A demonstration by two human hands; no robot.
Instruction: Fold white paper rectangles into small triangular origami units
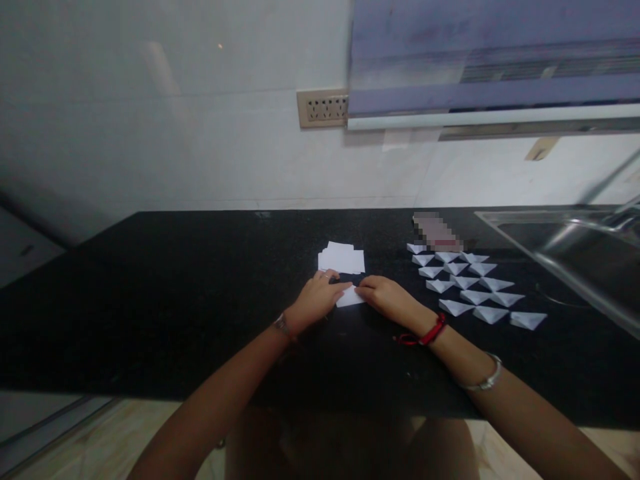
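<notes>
A small white sheet of paper (349, 298) lies on the dark countertop between my two hands, partly covered by their fingers. My left hand (316, 297) has its thumb and fingertips on the sheet's left side. From the right, my right hand (387, 298) pinches the opposite edge, fingers pressed together. Just beyond them sits a loose stack of white paper pieces (343, 259). To the right, several folded white paper shapes (491, 315) with pointed ends stand in rough rows.
The black countertop (150, 300) runs along a tiled wall with a socket panel (323, 109). A blurred-out flat object (436, 231) lies behind the folded papers. At the right is a metal sink (575, 250). A purple-blue panel (490, 53) hangs above.
</notes>
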